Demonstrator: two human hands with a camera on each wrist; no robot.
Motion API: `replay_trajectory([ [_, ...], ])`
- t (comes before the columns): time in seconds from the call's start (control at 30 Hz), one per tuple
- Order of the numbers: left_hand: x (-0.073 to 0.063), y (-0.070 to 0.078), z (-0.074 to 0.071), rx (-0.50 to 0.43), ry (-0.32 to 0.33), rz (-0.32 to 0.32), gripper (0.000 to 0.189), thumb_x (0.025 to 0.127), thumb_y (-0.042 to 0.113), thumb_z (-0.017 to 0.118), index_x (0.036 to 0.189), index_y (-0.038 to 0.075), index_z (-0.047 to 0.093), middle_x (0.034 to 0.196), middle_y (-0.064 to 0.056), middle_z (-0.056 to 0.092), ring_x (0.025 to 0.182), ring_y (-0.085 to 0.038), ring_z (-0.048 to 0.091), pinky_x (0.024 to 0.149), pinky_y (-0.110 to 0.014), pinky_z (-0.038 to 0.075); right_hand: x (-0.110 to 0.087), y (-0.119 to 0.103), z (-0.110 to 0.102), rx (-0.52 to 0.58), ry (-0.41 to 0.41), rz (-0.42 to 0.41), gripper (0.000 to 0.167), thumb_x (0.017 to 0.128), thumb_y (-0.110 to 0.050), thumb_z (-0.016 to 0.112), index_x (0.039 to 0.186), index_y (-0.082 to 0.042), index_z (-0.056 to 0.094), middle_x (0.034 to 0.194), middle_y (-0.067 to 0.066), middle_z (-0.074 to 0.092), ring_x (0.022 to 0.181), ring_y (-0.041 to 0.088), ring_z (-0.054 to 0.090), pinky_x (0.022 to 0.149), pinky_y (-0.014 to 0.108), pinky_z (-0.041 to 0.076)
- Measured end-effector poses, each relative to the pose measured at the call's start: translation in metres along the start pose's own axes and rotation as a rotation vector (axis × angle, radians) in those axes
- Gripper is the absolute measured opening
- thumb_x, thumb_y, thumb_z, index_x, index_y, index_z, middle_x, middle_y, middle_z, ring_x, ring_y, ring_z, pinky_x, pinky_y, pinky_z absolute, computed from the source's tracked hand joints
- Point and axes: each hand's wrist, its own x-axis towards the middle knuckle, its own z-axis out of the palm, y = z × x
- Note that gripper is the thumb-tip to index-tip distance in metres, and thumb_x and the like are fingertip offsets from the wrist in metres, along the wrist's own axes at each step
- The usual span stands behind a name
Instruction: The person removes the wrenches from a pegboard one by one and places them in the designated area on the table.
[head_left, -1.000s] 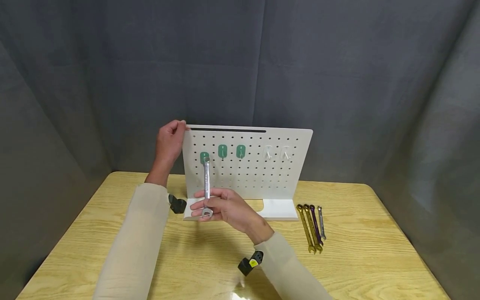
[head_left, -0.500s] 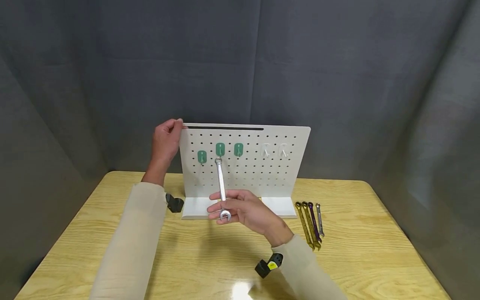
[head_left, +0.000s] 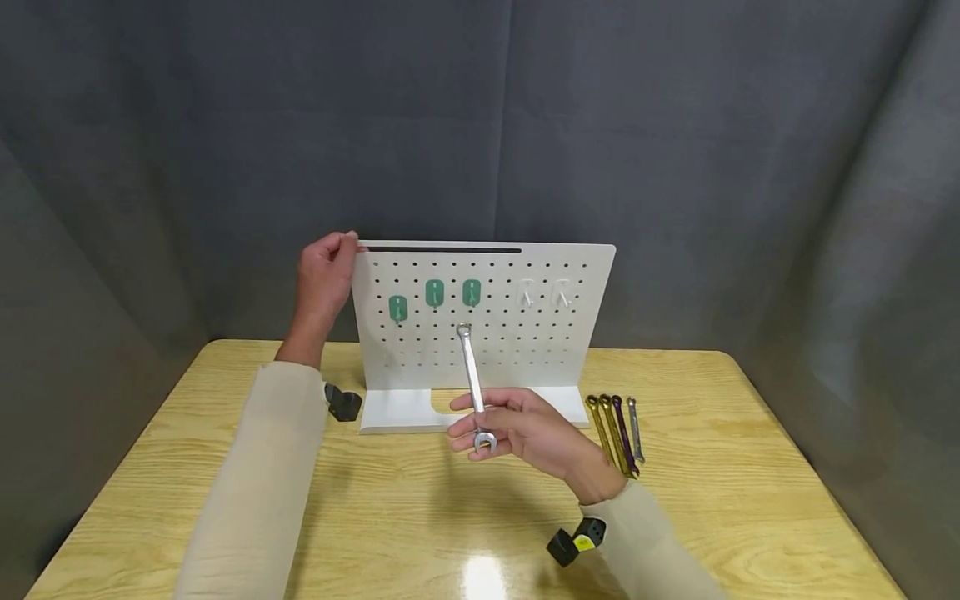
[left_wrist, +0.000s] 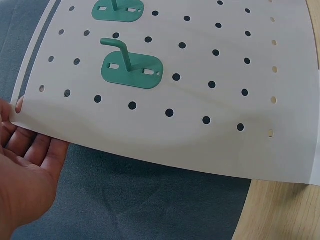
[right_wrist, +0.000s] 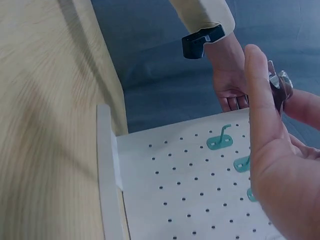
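Observation:
My left hand [head_left: 324,279] grips the upper left corner of a white pegboard [head_left: 420,350], thumb in front and fingers behind, as the left wrist view shows. My right hand [head_left: 536,433] pinches a silver combination wrench [head_left: 472,367] near its open end, with the ring end pointing up and the open jaw toward me. The wrench is in front of the board, apart from the hooks in the head view. Three green hooks [head_left: 435,292] sit on the board's left half, and two clear hooks [head_left: 562,293] on its right. In the right wrist view the wrench [right_wrist: 281,86] is partly hidden by the thumb.
Right of the board, several wrenches lie side by side on the wooden table [head_left: 720,433]: two gold wrenches [head_left: 609,429], a purple wrench [head_left: 624,433] and a smaller silver wrench [head_left: 636,429]. A white base [head_left: 397,408] carries the board. Grey curtain [head_left: 645,167] surrounds the table.
My right hand has carried the wrench rightward and slightly down, away from the leftmost green hook it overlapped earlier. My left hand keeps its grip on the board's corner.

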Motion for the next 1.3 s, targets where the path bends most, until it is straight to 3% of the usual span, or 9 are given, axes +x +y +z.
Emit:
replay_trajectory([
  [0.3, -0.001, 0.001, -0.002, 0.005, -0.013, 0.001, 0.051, 0.107, 0.044, 0.050, 0.106, -0.003, 0.071, 0.100, -0.012, 0.063, 0.088, -0.019, 0.051, 0.071, -0.030, 0.042, -0.029, 0.009, -0.026, 0.011, 0.024, 0.004, 0.041, 0.107, -0.001, 0.047, 0.143, 0.018, 0.041, 0.116, 0.018, 0.072, 0.105, 0.026, 0.072, 0.086, 0.035, 0.060],
  [0.7, -0.003, -0.002, -0.005, 0.006, -0.006, 0.019, 0.051, 0.108, 0.044, 0.050, 0.105, -0.003, 0.071, 0.103, -0.012, 0.064, 0.087, -0.018, 0.051, 0.070, -0.030, 0.042, -0.066, 0.016, -0.058, 0.006, 0.101, 0.021, 0.047, 0.108, -0.002, 0.048, 0.148, 0.019, 0.033, 0.126, 0.032, 0.064, 0.109, 0.029, 0.070, 0.087, 0.035, 0.059],
  [0.9, -0.001, 0.002, -0.004, 0.016, -0.026, 0.031, 0.053, 0.107, 0.047, 0.051, 0.105, -0.002, 0.072, 0.098, -0.012, 0.061, 0.086, -0.019, 0.050, 0.069, -0.030, 0.041, -0.088, 0.015, -0.083, 0.048, 0.143, 0.039, 0.044, 0.110, -0.002, 0.045, 0.152, 0.010, 0.036, 0.134, 0.028, 0.061, 0.114, 0.028, 0.068, 0.090, 0.033, 0.057],
  [1.07, -0.003, 0.003, -0.006, 0.025, -0.035, 0.015, 0.053, 0.107, 0.046, 0.050, 0.105, -0.002, 0.071, 0.101, -0.013, 0.063, 0.089, -0.019, 0.052, 0.070, -0.030, 0.042, -0.107, 0.015, -0.108, 0.029, 0.197, 0.077, 0.047, 0.111, -0.004, 0.045, 0.153, 0.011, 0.030, 0.141, 0.023, 0.058, 0.118, 0.028, 0.066, 0.093, 0.033, 0.056],
  [1.3, -0.001, 0.004, -0.003, 0.073, -0.009, 0.050, 0.050, 0.108, 0.043, 0.049, 0.103, -0.001, 0.072, 0.097, -0.013, 0.063, 0.085, -0.019, 0.051, 0.068, -0.030, 0.040, -0.133, 0.016, -0.140, 0.038, 0.296, 0.061, 0.035, 0.111, -0.005, 0.044, 0.146, -0.003, 0.047, 0.140, 0.014, 0.061, 0.121, 0.026, 0.064, 0.096, 0.031, 0.053],
])
